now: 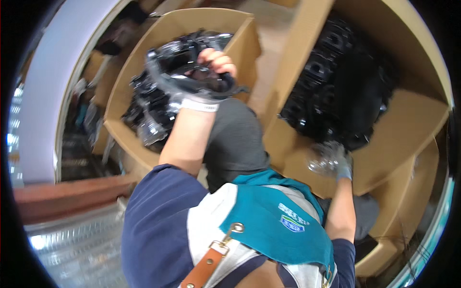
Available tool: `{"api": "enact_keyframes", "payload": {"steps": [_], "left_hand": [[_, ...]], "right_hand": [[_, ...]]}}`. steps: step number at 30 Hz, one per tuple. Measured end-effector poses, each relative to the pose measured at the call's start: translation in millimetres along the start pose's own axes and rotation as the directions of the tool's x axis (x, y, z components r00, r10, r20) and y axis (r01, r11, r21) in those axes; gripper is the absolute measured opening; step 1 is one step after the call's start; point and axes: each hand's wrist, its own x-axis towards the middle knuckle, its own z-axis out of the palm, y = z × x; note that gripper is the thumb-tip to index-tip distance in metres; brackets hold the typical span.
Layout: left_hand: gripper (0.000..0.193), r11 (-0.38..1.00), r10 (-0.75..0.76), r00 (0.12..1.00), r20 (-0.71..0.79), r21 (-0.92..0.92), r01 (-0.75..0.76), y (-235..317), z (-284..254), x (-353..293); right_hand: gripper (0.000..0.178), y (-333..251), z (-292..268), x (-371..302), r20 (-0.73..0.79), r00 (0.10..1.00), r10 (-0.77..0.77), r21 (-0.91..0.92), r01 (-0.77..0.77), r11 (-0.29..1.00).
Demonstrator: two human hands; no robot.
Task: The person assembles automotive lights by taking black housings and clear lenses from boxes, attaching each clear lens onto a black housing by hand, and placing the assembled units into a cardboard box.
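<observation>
My left hand point(213, 65), in a grey glove with pink fingertips, grips a stack of black and clear plastic trays point(185, 67) above the left cardboard box point(120, 96). That box holds more black plastic trays point(149, 115). My right hand point(340, 161), also gloved, holds a clear plastic piece point(321, 158) at the lower edge of the right cardboard box point(394, 139). The right box is packed with stacked black plastic trays point(341, 86). Both arms reach out from navy sleeves past a teal and white apron.
A grey trouser leg point(235, 139) shows between the two boxes. A white curved panel point(48, 86) runs along the left, with a reddish ledge point(62, 197) and shiny clear wrap point(77, 245) below it. Another cardboard flap point(384, 249) lies at the lower right.
</observation>
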Motion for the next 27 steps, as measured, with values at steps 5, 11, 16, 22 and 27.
{"api": "enact_keyframes", "payload": {"steps": [5,11,16,22,27], "left_hand": [[0.032,0.998,0.013,0.993,-0.117,-0.052,-0.019,7.6,-8.9,-31.1],[0.027,0.988,0.094,0.897,-0.431,-0.069,-0.137,-2.1,3.8,-40.3],[0.048,0.954,0.274,0.861,-0.428,0.231,-0.188,55.8,2.9,-16.2],[0.068,0.595,0.800,0.412,-0.436,0.658,-0.461,136.4,-42.2,26.3],[0.006,0.518,0.856,0.214,-0.471,0.787,-0.336,62.6,26.1,25.6]], "right_hand": [[0.087,6.5,4.1,12.3,-0.082,0.996,-0.026,0.091,0.033,0.995],[0.086,21.0,9.3,20.8,-0.090,0.996,-0.014,0.169,0.029,0.985],[0.089,37.6,22.0,39.7,-0.007,1.000,0.018,0.361,-0.014,0.932],[0.083,19.0,14.8,19.3,0.026,0.997,-0.071,0.300,0.060,0.952],[0.068,12.5,25.1,12.7,-0.001,1.000,-0.023,0.259,0.023,0.966]]}}
